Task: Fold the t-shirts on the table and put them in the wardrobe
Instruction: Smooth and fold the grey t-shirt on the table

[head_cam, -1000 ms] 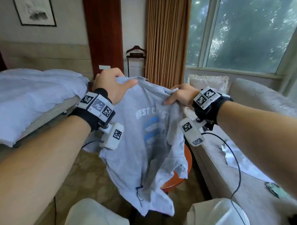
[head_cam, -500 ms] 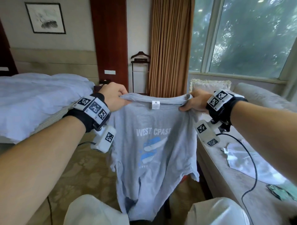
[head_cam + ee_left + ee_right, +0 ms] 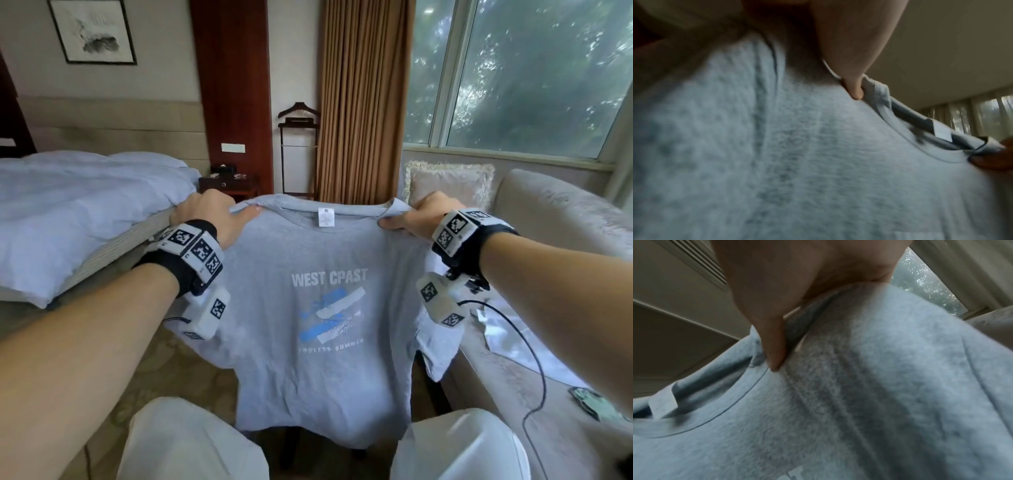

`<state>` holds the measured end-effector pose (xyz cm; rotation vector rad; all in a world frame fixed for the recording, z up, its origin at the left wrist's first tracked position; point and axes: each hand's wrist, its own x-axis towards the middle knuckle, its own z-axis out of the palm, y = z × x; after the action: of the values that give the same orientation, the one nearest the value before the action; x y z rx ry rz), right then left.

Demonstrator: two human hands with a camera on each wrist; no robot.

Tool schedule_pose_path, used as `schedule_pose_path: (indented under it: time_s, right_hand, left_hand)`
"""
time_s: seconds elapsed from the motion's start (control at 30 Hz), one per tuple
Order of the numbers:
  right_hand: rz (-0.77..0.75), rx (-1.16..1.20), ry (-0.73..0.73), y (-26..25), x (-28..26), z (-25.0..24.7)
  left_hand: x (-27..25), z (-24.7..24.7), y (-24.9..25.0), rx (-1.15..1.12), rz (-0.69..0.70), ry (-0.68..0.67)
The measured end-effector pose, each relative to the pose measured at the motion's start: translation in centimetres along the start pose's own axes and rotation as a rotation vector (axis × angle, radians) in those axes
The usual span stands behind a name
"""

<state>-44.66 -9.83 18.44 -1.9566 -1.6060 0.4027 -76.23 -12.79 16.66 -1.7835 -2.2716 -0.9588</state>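
Note:
A grey t-shirt [image 3: 322,308] with white "WEST CPAST" lettering and a blue print hangs spread out in front of me, printed side towards me, with a white label at the collar. My left hand [image 3: 219,214] pinches its left shoulder beside the collar, thumb on the near side. My right hand [image 3: 416,214] pinches the right shoulder the same way. In the left wrist view the left hand's thumb [image 3: 855,91] presses the t-shirt [image 3: 797,162] at the collar edge. The right wrist view shows the right hand's thumb [image 3: 774,353] on the t-shirt [image 3: 859,402]. The hem hangs between my knees.
A bed [image 3: 68,205] with pale blue bedding stands at the left. A beige sofa [image 3: 548,342] with a cushion [image 3: 448,185], papers and a cable runs along the right under the window. A valet stand [image 3: 298,150], a nightstand [image 3: 229,183] and a brown curtain [image 3: 363,102] stand behind the shirt.
The hands have moved apart and stretched the bunched shirt out flat and wide. The whole print now faces me and the shirt hangs straight.

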Motion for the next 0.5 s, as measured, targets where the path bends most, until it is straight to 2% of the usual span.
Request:
schedule_pose_path:
  time_s: [0.1,0.23,0.5]
  right_hand:
    - [0.041,0.003,0.002,0.8,1.0,0.8]
    - [0.082,0.03,0.041,1.6,3.1,3.4]
    - [0.204,-0.042,-0.045,4.4,12.9,11.6]
  left_hand:
    - [1.0,1.1,-0.8,0.072,0.009,-0.03]
    - [2.5,4.1,-1.6,0.007,0.04,-0.097]
    - [8.5,13.4,-3.4,-0.065,-0.037,-0.221]
